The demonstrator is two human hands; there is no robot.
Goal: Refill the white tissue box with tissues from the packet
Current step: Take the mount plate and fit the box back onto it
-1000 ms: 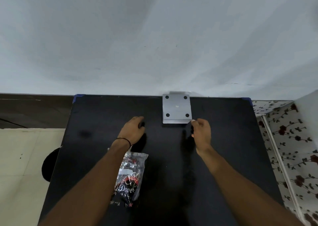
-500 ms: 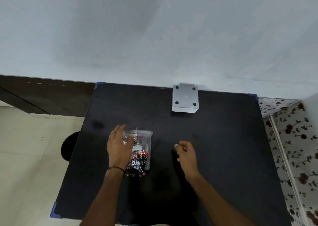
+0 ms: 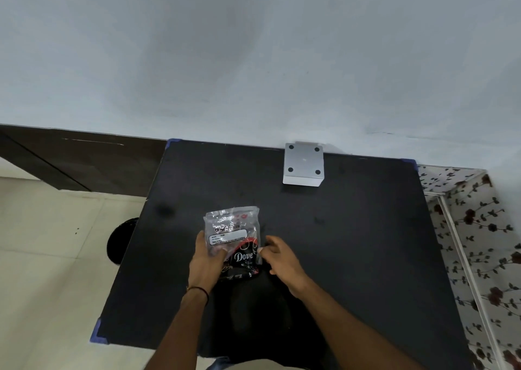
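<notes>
A clear plastic tissue packet (image 3: 232, 228) with black and red print reading "Dove" lies near the middle of the black table (image 3: 352, 242). My left hand (image 3: 207, 262) grips the packet's lower left side, thumb over its front. My right hand (image 3: 277, 257) pinches the packet's right edge with its fingertips. The white tissue box (image 3: 303, 163) sits upside down at the table's far edge against the wall, showing a flat base with four black feet. It is well beyond both hands and untouched.
A pale wall rises right behind the table. A dark round object (image 3: 121, 242) sits on the tiled floor left of the table. A floral-patterned surface (image 3: 479, 242) runs along the table's right side.
Both hands drew back from beside the white box. My left hand took hold of the packet, and my right hand came across to its right edge. The view tilted down.
</notes>
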